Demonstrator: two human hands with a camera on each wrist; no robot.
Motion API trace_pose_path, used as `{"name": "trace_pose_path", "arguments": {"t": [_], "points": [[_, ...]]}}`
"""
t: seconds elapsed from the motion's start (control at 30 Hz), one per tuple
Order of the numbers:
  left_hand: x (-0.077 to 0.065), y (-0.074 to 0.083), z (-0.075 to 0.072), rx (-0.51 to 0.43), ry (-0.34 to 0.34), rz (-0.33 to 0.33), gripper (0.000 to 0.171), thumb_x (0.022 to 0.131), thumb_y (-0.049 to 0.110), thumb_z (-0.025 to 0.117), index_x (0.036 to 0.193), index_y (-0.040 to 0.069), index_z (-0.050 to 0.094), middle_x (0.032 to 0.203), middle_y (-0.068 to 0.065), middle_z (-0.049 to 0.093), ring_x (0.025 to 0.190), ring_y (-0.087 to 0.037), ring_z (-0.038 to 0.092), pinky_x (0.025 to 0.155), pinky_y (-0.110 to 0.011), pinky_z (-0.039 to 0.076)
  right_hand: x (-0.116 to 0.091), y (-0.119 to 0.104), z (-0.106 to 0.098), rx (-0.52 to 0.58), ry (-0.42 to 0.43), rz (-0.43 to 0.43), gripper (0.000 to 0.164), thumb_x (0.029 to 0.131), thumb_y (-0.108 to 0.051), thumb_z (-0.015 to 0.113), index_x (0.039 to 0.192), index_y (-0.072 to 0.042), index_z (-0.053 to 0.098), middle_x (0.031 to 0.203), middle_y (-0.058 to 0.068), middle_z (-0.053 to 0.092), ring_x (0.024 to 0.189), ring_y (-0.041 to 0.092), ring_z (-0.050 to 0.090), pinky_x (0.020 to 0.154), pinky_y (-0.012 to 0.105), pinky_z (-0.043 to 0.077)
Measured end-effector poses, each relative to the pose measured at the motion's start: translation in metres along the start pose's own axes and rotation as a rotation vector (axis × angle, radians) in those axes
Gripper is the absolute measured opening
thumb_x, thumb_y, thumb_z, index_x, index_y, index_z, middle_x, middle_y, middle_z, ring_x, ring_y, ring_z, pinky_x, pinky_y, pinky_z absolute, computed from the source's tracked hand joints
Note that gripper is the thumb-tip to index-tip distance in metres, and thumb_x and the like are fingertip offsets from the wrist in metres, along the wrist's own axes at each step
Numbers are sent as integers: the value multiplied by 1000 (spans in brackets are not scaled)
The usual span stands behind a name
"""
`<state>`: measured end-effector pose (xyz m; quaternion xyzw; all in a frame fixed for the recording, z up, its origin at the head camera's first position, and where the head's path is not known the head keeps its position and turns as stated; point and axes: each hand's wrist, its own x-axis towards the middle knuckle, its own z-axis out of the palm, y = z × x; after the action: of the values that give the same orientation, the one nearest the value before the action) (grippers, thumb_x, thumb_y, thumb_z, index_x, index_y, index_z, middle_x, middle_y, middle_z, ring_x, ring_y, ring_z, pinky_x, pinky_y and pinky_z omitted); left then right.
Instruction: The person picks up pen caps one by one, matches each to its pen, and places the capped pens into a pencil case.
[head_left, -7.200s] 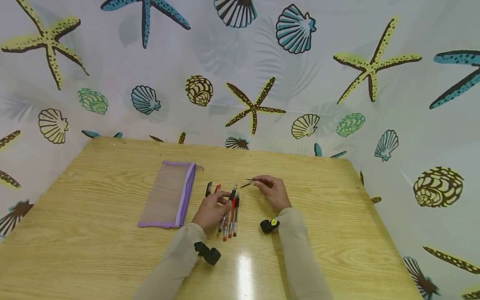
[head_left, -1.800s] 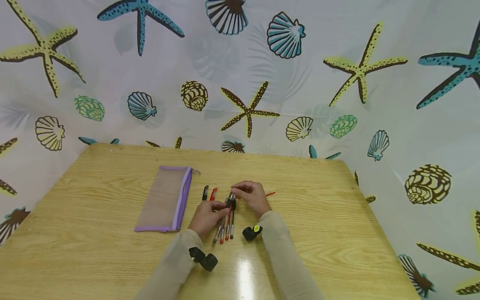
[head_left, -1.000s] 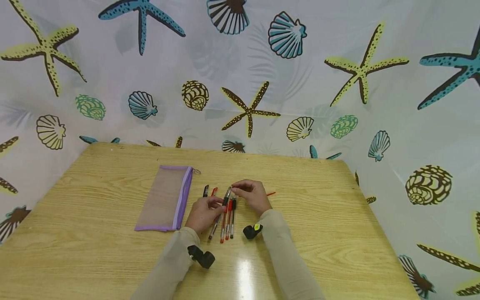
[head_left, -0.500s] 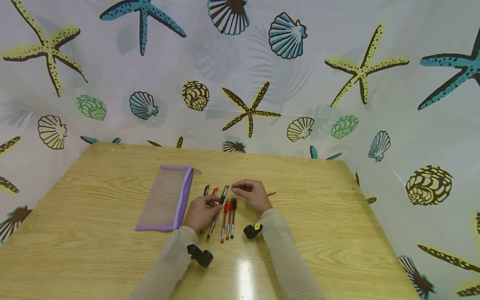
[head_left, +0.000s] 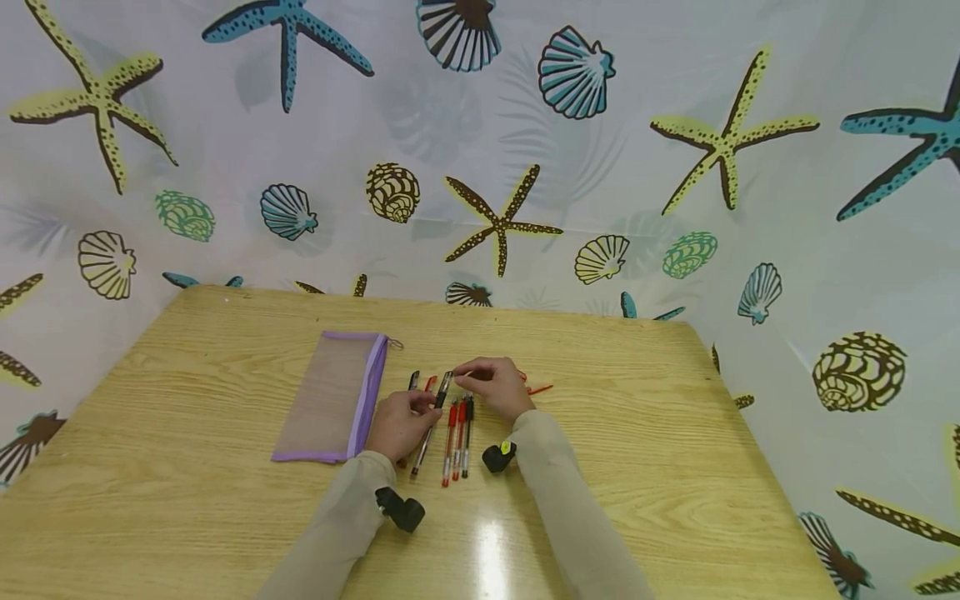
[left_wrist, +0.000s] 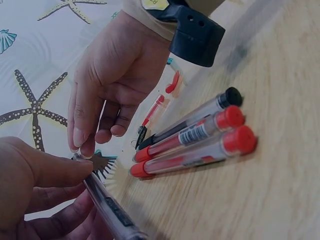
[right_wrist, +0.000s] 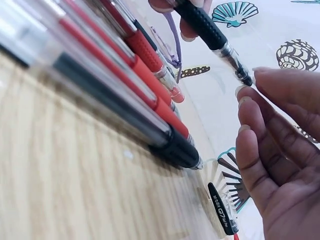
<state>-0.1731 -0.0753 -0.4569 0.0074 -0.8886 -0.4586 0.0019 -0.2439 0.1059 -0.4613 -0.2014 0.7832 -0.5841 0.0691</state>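
My left hand (head_left: 399, 425) pinches an uncapped gel pen (right_wrist: 205, 25) with a black grip and clear barrel, tilted with its point upward. At that point, the thumb and forefinger of my right hand (head_left: 495, 387) come together on the tip. Between the hands lie three uncapped pens in a row on the table: a black pen (head_left: 467, 442) and two red pens (left_wrist: 190, 135). Beside my left hand, a second black pen (head_left: 414, 380) and another red pen (head_left: 430, 383) are partly hidden by it.
A mesh pouch (head_left: 330, 396) with purple edging and a zip lies left of the pens. Beyond my right hand are a black pen cap (right_wrist: 220, 207) and a red piece (head_left: 540, 388). Shell-patterned cloth (head_left: 480, 125) rises behind the wooden table (head_left: 187, 400).
My left hand has drawn the black pen leftward, away from the row. My right hand stayed back, then followed left to its tip. Earlier, it held a thin dark piece farther right.
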Motion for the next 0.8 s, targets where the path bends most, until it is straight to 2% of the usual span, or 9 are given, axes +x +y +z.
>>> {"name": "trace_pose_path", "arguments": {"t": [0.27, 0.5, 0.8], "points": [[3, -2, 1, 68, 8, 1, 23, 87, 17, 71, 104, 2, 72, 85, -4, 69, 74, -16, 64, 66, -34, 52, 8, 4, 2, -99, 3, 3, 17, 89, -12, 70, 103, -5, 74, 102, 10, 71, 82, 14, 65, 70, 29, 52], [3, 0, 1, 121, 10, -6, 22, 87, 16, 71, 103, 0, 72, 86, -8, 71, 72, -19, 65, 67, -37, 54, 15, 3, 3, -148, -35, 49, 18, 89, -11, 69, 105, -3, 74, 105, 8, 71, 86, 16, 66, 74, 30, 53], [5, 2, 2, 214, -4, -28, 23, 87, 17, 71, 103, 0, 71, 82, -6, 69, 70, -18, 64, 64, -36, 52, 21, 0, 4, -219, -87, 57, 18, 90, -10, 68, 105, -2, 74, 107, 10, 70, 89, 18, 66, 76, 31, 54]]}}
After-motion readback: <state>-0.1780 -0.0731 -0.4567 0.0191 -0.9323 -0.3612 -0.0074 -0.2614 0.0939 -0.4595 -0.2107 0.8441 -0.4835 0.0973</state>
